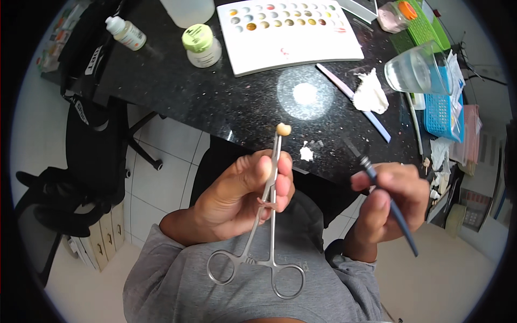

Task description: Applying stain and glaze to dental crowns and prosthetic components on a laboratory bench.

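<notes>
In my left hand (229, 191) is a pair of locking forceps (273, 231), its finger rings hanging toward my body. The forceps' tip grips a small yellowish dental crown (284, 130), raised near the table's front edge. A reddish-brown band crosses the shafts near the pivot. My right hand (398, 196), to the right and apart from the crown, has its fingers closed around a slim tool (397, 218) with a dark blue handle and metal collar. A thin, blade-like end points up and left; it is too faint to tell its exact kind.
A white palette (296, 51) with rows of coloured wells lies on the black table (161, 89). White powder (306, 153), a pastel stick (344, 86) and crumpled tissue (370, 92) are nearer. A glass of water (412, 72), blue basket (442, 118), green-lidded jar (202, 46) and dropper bottle (126, 33) stand around.
</notes>
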